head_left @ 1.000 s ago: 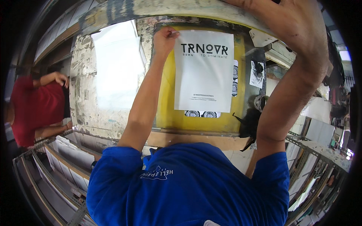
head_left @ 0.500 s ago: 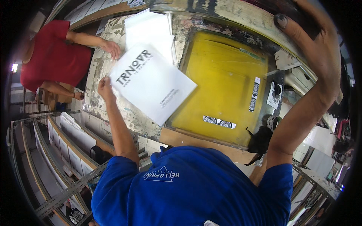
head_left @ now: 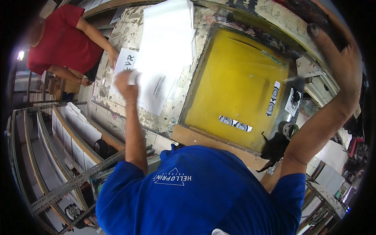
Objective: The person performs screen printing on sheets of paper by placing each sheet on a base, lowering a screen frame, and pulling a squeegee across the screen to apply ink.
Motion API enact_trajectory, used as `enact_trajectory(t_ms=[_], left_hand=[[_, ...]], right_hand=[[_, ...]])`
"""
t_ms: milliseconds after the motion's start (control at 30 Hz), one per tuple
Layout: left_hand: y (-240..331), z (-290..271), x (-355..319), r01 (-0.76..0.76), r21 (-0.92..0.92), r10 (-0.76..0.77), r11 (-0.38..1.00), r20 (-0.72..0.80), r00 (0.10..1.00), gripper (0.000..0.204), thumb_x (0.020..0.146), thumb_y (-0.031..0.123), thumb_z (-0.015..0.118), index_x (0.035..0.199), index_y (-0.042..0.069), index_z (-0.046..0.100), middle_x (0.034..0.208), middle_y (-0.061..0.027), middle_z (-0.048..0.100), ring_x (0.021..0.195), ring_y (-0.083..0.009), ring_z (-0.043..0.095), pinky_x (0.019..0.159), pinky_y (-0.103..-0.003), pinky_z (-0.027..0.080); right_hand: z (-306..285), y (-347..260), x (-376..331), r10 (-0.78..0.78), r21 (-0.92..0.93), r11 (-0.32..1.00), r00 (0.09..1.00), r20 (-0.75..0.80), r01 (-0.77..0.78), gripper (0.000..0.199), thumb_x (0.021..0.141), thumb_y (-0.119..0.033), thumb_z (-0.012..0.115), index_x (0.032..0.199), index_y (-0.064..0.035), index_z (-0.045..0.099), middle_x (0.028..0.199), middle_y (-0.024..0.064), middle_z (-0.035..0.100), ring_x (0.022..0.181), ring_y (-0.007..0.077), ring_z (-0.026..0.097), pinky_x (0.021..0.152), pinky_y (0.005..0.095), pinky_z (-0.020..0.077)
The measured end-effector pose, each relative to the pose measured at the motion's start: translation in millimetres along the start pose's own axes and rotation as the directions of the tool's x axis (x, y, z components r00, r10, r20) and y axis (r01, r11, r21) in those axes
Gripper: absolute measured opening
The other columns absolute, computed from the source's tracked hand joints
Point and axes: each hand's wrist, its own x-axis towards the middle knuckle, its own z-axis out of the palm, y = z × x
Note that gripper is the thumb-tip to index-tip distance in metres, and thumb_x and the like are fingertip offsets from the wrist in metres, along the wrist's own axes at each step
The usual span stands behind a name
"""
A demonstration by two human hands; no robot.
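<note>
My left hand [head_left: 128, 84], blurred by motion, is closed with a bit of white material at its fingers. It is over the left side of a pile of white sheets [head_left: 168, 39]. A sheet with black lettering [head_left: 127, 58] lies left of the pile, partly under my hand; a co-worker's hand [head_left: 112, 58] touches its edge. My right hand [head_left: 340, 55] is raised at the upper right, its thumb and fingers astride a paint-stained frame beam [head_left: 270, 17]. Below lies a flat yellow board [head_left: 235, 82] with two black-and-white patterned strips near its right and near edges.
The worn, paint-spotted table [head_left: 105, 90] carries it all. A co-worker in a red shirt [head_left: 64, 37] stands at the left. Metal racks with white panels [head_left: 80, 129] fill the lower left. A black cloth [head_left: 274, 147] hangs by the board's near right corner.
The lettered sheet that my left hand held has moved left, to the co-worker's side. My left hand has moved slightly right and up to the white pile. My right hand stays raised.
</note>
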Motion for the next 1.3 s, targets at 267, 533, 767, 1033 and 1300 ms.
enact_trajectory(t_ms=[267, 533, 767, 1033, 1300], left_hand=[[111.5, 20.1, -68.9, 0.198, -0.002, -0.174, 0.98, 0.468, 0.866, 0.036, 0.069, 0.032, 0.089, 0.103, 0.021, 0.08, 0.11, -0.0008, 0.063, 0.111, -0.0259, 0.054, 0.092, -0.044, 0.038], [93.9, 41.9, -89.5, 0.593, -0.333, -0.426, 0.733, 0.454, 0.783, 0.017, 0.079, 0.017, 0.085, 0.092, 0.008, 0.08, 0.103, -0.0068, 0.064, 0.098, -0.0226, 0.061, 0.083, -0.037, 0.047], [123.4, 26.7, -2.6, 0.546, -0.46, -0.511, 0.7, 0.211, 0.833, 0.011, 0.082, 0.01, 0.082, 0.089, 0.002, 0.079, 0.104, -0.0115, 0.07, 0.097, -0.0252, 0.065, 0.086, -0.035, 0.051], [181.0, 19.5, -26.9, 0.216, -0.07, -0.083, 0.974, 0.774, 0.627, 0.054, 0.096, 0.055, 0.061, 0.136, 0.02, 0.067, 0.16, -0.0116, 0.042, 0.152, -0.0427, 0.027, 0.12, -0.064, 0.018], [255.9, 93.3, -47.1, 0.003, -0.443, 0.356, 0.897, 0.725, 0.59, 0.052, 0.097, 0.039, 0.064, 0.146, 0.023, 0.057, 0.166, -0.0077, 0.032, 0.154, -0.0412, 0.021, 0.123, -0.064, 0.017]], right_hand=[[-5.3, 1.6, 1.0, 0.013, 0.019, 1.0, 1.0, -0.001, -0.013, 0.048, 0.08, -0.025, 0.084, 0.112, 0.0077, 0.073, 0.092, 0.0182, 0.076, 0.08, 0.0209, 0.072, 0.08, 0.0333, 0.058], [-9.1, 1.8, 2.5, 0.018, 0.034, 0.999, 1.0, -0.005, -0.017, 0.047, 0.081, -0.026, 0.083, 0.112, 0.0074, 0.073, 0.091, 0.0178, 0.076, 0.08, 0.0205, 0.072, 0.079, 0.0333, 0.058], [-7.9, 2.1, 1.6, 0.025, 0.05, 0.998, 1.0, -0.001, -0.025, 0.047, 0.081, -0.027, 0.083, 0.112, 0.0071, 0.073, 0.091, 0.0174, 0.076, 0.079, 0.0201, 0.072, 0.078, 0.0333, 0.058], [-3.8, 6.2, -0.8, 0.03, 0.057, 0.998, 1.0, -0.002, -0.03, 0.047, 0.082, -0.028, 0.083, 0.112, 0.0067, 0.073, 0.09, 0.017, 0.076, 0.079, 0.0198, 0.072, 0.077, 0.0333, 0.0581], [-13.3, -2.4, 12.2, 0.204, 0.087, 0.975, 0.979, 0.003, -0.203, 0.046, 0.083, -0.028, 0.083, 0.112, 0.0064, 0.073, 0.089, 0.0166, 0.076, 0.079, 0.0194, 0.072, 0.076, 0.0334, 0.0581]])
